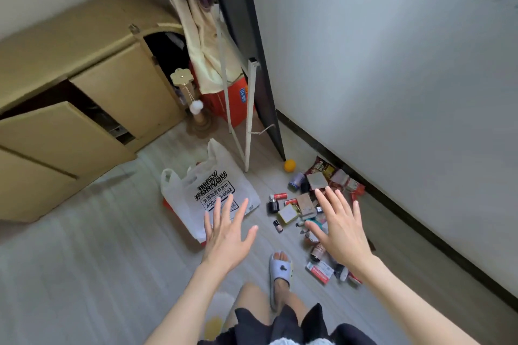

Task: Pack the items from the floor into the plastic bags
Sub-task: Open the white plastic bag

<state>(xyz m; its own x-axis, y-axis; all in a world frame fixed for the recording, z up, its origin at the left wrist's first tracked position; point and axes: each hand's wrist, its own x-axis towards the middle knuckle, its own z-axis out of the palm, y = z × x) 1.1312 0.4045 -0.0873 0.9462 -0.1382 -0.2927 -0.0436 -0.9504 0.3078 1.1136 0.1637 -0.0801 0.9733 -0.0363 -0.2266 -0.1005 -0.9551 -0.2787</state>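
- Pale wood-look floor (84, 232) fills the lower frame, with a tan cabinet (70, 92) at upper left, one of its doors ajar.
- Left of centre, a white plastic bag (207, 193) printed with black lettering lies flat on the floor.
- The left hand (227, 241) hovers above the bag's lower right corner, fingers spread apart, holding nothing.
- At lower centre, a foot in a pale slipper (280, 272) stands on the floor.
- Right of centre, a heap of small items (302, 204), boxes, cans, little bottles and snack packets, lies along the wall's dark skirting.
- An orange ball (289, 165) sits just beyond the heap's upper left end.
- The right hand (340, 232) hovers over the heap, fingers splayed, empty.
- A grey-white wall (392, 64) fills the right of the frame.
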